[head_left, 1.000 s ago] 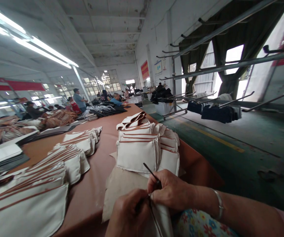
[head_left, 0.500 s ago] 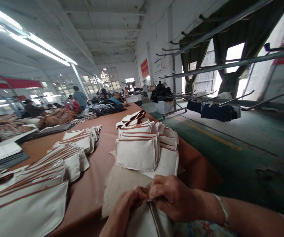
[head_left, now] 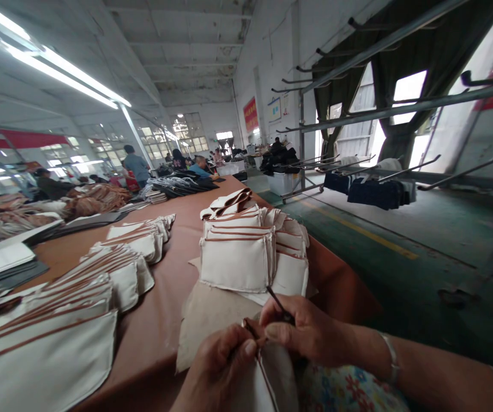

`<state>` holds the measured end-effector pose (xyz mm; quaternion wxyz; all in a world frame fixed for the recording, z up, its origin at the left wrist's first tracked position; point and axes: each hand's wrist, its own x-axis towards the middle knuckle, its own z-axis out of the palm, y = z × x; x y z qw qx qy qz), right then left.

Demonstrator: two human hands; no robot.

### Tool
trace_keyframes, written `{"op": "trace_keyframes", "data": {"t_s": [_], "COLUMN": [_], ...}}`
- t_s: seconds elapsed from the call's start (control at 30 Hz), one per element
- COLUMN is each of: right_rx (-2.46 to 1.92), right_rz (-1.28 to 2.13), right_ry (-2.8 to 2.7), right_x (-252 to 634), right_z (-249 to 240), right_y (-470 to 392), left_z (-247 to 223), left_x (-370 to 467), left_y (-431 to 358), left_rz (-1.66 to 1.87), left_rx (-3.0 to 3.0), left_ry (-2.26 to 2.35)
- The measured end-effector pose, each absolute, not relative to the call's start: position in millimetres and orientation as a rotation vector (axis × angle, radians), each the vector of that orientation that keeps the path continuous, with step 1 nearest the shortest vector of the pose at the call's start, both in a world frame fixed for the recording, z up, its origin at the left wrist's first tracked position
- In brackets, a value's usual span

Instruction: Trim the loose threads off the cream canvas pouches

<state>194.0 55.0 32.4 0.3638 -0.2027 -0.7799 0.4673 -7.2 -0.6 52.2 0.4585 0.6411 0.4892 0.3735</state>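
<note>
Cream cloth pouch (head_left: pixel 272 375) with brown piping, pinched by left hand (head_left: pixel 221 366); right hand (head_left: pixel 310 335) grips thin tool (head_left: pixel 278 302).

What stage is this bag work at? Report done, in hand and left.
Done, it seems: stacks of cream pouches with brown trim lie piled on the brown table. In hand: the left hand pinches the edge of one cream piece while the right hand works a thin dark tool at it. Left: cannot tell; no unworked pile is clearly visible.
</note>
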Motion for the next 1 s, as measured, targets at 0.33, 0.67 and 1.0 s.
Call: {"op": "trace_keyframes", "data": {"t_s": [0.33, 0.67, 1.0], "right_rx": [-0.597, -0.435, -0.502], "right_rz": [1.455, 1.843, 1.687], "right_ry": [-2.133, -1.644, -1.775], "right_x": [190.8, 182.7, 195.6], "right_z": [50.9, 22.9, 23.7], "right_y": [61.7, 45.4, 61.6], "left_z": [55.2, 45.3, 45.4], "left_x": [1.0, -1.8, -34.3], "left_y": [-9.3, -5.9, 5.1], "left_rz": [1.026, 0.972, 0.668], "left_rx": [1.65, 1.063, 1.199], "left_ry": [1.251, 0.904, 0.945]}}
